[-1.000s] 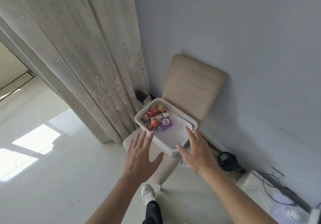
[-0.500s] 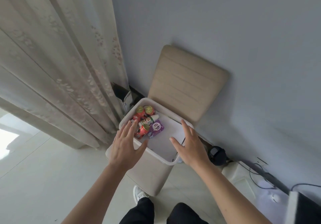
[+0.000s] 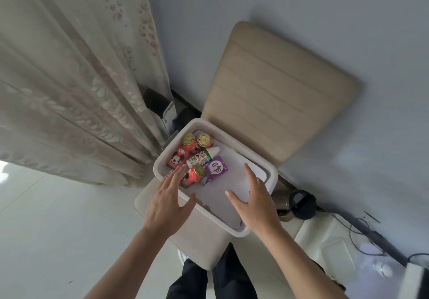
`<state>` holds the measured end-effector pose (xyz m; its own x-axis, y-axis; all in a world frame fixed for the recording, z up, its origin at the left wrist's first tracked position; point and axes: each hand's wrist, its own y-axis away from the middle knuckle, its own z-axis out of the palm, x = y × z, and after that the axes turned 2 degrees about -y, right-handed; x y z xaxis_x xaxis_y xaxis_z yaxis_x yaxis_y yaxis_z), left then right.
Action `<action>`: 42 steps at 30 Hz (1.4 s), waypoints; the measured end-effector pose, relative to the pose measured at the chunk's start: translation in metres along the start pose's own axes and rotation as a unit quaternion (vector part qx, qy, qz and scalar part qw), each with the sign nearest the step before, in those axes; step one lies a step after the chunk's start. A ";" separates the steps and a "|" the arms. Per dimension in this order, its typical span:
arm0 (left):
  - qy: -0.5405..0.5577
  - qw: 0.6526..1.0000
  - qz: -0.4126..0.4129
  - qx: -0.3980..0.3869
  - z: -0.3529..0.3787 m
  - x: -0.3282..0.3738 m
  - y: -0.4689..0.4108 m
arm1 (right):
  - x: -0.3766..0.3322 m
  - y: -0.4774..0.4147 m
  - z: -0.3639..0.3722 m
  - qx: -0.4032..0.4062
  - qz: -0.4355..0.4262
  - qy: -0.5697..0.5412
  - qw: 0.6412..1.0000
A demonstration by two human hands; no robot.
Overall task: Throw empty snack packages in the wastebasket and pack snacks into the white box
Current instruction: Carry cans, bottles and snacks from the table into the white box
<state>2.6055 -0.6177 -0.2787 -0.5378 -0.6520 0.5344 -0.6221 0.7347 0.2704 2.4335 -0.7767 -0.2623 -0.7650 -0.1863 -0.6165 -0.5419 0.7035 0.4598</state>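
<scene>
White box [image 3: 261, 230] on chair [image 3: 278, 94], frame centre; snacks [image 3: 197, 159] clustered in its upper-left corner. Left hand [image 3: 164, 203] and right hand [image 3: 253, 203] spread wide, empty, over near rim. Risk: lopsided load tilting box if gripped unevenly.

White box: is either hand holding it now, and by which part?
Nothing is gripped: the left hand and right hand are spread open over the white box rim; contact unclear.

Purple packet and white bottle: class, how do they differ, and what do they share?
The purple packet is flat, the white bottle rounded. The purple packet bears a white speech bubble, the white bottle a green label. Both lie side by side in the white box.
</scene>
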 end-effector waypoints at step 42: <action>-0.048 0.995 -0.085 0.016 0.127 -0.051 -0.092 | 0.103 -0.183 0.117 -0.021 -0.170 -0.086 0.982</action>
<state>2.6181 -0.6759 -0.4322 -0.4731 -0.7828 0.4042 -0.7260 0.6063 0.3245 2.4947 -0.8446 -0.4847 -0.4697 -0.2834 -0.8361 -0.7716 0.5920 0.2328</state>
